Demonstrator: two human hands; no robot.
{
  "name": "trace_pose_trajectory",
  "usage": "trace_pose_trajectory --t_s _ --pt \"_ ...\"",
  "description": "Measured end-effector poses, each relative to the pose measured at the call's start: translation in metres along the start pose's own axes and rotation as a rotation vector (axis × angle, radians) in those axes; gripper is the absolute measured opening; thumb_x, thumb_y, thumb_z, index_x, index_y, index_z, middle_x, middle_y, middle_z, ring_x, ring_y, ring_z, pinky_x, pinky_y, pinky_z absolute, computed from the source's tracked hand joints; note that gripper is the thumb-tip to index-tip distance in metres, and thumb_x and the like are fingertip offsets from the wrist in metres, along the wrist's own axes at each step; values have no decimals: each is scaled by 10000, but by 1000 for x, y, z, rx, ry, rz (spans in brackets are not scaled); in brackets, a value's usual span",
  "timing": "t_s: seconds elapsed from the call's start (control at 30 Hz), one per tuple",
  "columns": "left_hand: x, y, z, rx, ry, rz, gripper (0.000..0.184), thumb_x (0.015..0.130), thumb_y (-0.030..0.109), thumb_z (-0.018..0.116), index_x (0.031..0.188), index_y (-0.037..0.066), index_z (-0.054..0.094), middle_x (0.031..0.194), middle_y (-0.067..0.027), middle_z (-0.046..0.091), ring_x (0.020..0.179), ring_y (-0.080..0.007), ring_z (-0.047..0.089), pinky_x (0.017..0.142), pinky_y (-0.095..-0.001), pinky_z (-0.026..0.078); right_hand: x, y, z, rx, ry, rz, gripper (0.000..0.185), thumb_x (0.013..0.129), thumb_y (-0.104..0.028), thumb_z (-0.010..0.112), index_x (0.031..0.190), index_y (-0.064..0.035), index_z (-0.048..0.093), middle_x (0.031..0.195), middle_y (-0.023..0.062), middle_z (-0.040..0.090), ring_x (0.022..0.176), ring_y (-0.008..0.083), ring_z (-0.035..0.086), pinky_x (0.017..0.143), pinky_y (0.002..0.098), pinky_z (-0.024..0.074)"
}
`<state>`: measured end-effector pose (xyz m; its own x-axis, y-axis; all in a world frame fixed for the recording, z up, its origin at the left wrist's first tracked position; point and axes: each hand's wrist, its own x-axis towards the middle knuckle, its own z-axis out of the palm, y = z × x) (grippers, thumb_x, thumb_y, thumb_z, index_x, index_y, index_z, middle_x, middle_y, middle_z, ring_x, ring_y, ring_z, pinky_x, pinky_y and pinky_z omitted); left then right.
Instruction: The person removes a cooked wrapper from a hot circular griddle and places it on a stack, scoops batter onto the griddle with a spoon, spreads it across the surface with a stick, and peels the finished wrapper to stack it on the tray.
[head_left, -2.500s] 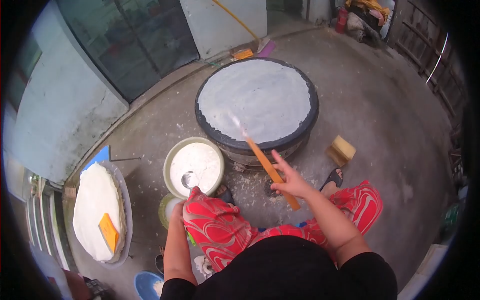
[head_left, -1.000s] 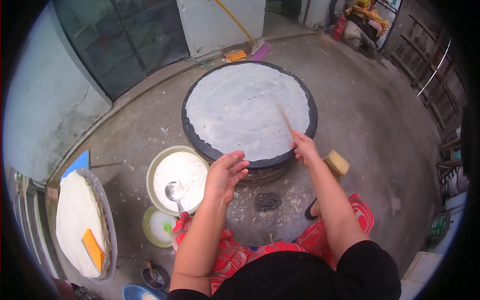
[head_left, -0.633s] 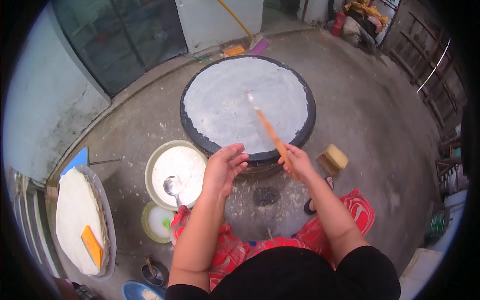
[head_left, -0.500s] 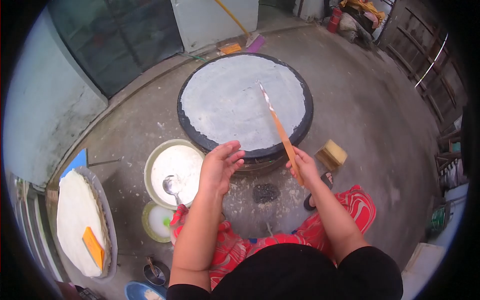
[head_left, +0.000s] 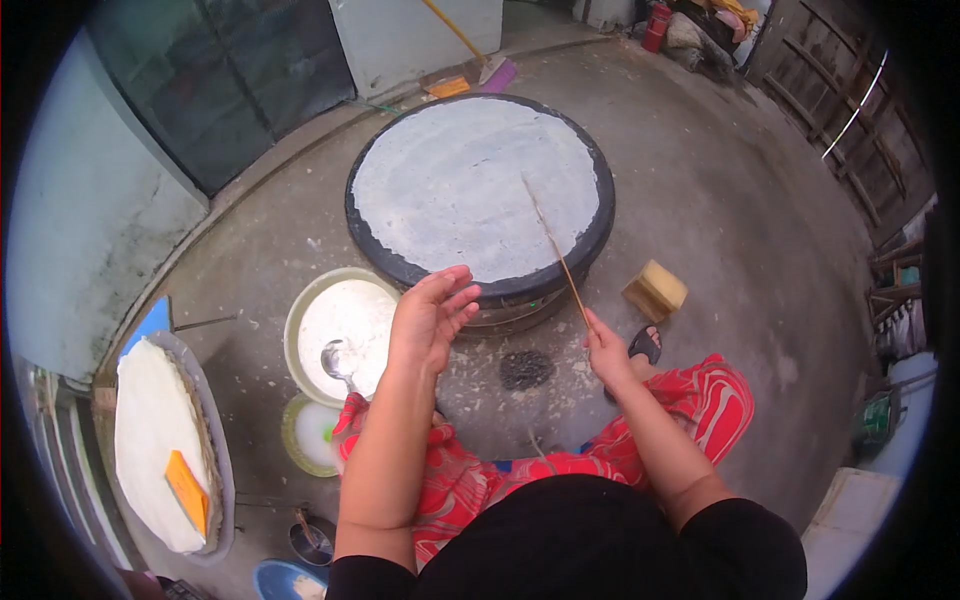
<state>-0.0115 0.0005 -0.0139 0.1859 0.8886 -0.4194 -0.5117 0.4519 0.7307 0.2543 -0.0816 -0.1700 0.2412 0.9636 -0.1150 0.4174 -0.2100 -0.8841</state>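
A large round black griddle [head_left: 606,205] carries a thin, pale sheet of batter [head_left: 470,180] spread almost to its rim. In my right hand [head_left: 606,350] is the handle end of a long flat wooden spatula [head_left: 566,268], seen edge-on, its batter-smeared tip over the right part of the sheet. Whether the tip touches the sheet I cannot tell. My left hand [head_left: 432,318] holds nothing, fingers apart, by the griddle's front left edge. Just left of it stands a basin [head_left: 296,335] of white batter [head_left: 350,318] with a metal ladle [head_left: 336,362] in it.
A small green bowl [head_left: 290,440] of whitish liquid sits below the basin. At left, a stack of pale round sheets [head_left: 150,440] bears an orange scraper [head_left: 187,492]. A yellow block [head_left: 655,291] is right of the griddle; a broom [head_left: 495,73] lies behind it.
The spatula has turned from showing its flat face to its thin edge, and its tip sits slightly lower. My left hand stays open. The whole view has shifted slightly.
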Motion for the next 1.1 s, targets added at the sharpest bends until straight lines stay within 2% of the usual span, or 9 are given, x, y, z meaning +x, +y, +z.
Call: trace_pose_trajectory --t_s 0.03,0.17,0.27,0.33,0.47,0.53,0.63,0.73,1.1 --pt "-1 0 0 -9 1 0 279 809 139 510 1018 -46 518 998 -126 557 863 -210 562 713 -299 481 -1 0 1 -459 96 -316 465 856 -136 443 1306 -211 351 812 175 568 612 307 552 548 385 449" --pt "0 -1 -5 -36 7 6 274 801 136 529 1010 -40 523 982 -121 559 856 -210 562 706 -302 482 -21 -20 9 -718 29 -135 484 817 -138 483 1286 -207 385 816 202 547 680 393 536 606 456 432" --pt "-2 0 -5 -49 8 2 269 798 135 536 1004 -37 524 974 -119 560 857 -210 562 704 -301 481 -24 -8 6 -444 -8 -293 466 828 -136 468 1280 -222 393 817 192 535 656 383 534 584 441 433" --pt "-3 0 -4 -48 4 5 266 797 137 539 1000 -36 526 972 -118 561 856 -211 563 704 -302 480 -24 -25 -11 525 -120 468 406 861 -120 465 1264 -146 414 705 37 502 560 170 504 516 293 422" --pt "-5 -1 -6 -62 -4 6 256 798 141 541 987 -32 531 965 -112 565 848 -210 568 707 -304 479 -23 3 -10 455 170 405 371 895 -143 427 1266 -146 418 733 -14 516 525 65 442 468 204 378" --pt "-6 -2 -7 -61 -8 0 256 798 143 544 985 -31 533 960 -110 568 844 -208 570 707 -303 479 -34 33 4 -368 134 -327 369 906 -159 386 1274 -179 413 722 14 531 582 57 493 468 222 412" --pt "-6 -2 -8 -65 -13 -4 258 797 147 547 984 -30 536 949 -107 572 838 -203 572 705 -300 480 -54 8 14 90 -349 -105 381 901 -133 383 1281 -166 396 760 36 563 547 57 502 421 198 394" --pt "-8 -1 -7 -65 -2 6 262 797 149 547 987 -32 537 937 -106 575 835 -199 574 699 -296 482 -45 -18 10 364 -314 186 398 897 -96 377 1290 -155 378 765 49 574 525 72 505 441 195 409" --pt "-8 -6 -6 -54 -3 -14 273 823 118 483 1048 -36 500 993 -115 550 855 -196 564 702 -293 481 32 -111 11 401 -264 262 391 923 -157 337 1314 -173 319 872 30 550 456 56 394 369 182 303"
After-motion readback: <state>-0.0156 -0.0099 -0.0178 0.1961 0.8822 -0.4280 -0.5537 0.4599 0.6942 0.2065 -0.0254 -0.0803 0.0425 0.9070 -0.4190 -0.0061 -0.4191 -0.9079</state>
